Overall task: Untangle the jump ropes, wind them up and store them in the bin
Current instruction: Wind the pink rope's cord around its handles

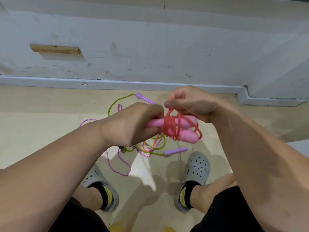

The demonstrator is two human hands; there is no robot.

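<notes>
My left hand grips the two pink handles of a jump rope, held side by side. Its red cord is coiled around them in several turns. My right hand pinches the cord just above the handles. A loose stretch of red cord hangs down to the floor. There a green rope with two purple handles lies tangled with a thin pink-purple rope. No bin is in view.
I stand on a beige floor facing a white wall with a skirting board. My feet in grey clogs stand just behind the ropes. A wooden block sticks out of the wall upper left.
</notes>
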